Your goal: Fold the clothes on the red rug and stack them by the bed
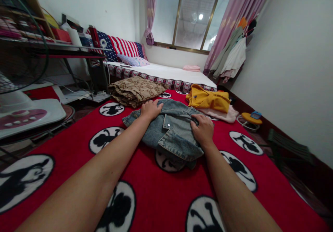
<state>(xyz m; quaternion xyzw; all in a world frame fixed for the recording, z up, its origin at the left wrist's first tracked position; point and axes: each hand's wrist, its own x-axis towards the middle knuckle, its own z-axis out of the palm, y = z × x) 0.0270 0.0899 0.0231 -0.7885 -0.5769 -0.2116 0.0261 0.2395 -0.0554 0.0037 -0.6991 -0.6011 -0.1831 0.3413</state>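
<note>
A folded blue denim jacket (179, 140) lies in a bundle in front of me, with a metal button and a flap showing on top. My left hand (151, 109) rests on its far left part, fingers stretched out over the cloth. At the right edge of the jacket is my right hand (203, 129), its fingers bent around a fold of the denim. The undersides of both hands are hidden. Beneath the jacket spreads a red blanket (156, 197) with black-and-white round prints.
Behind the jacket lie a folded brown patterned cloth (137, 89) and a yellow garment (210, 99) on a pale pink one (223, 113). A fan base (31, 114) and a cluttered desk (75, 51) stand left. A low yellow stool (251, 118) stands right.
</note>
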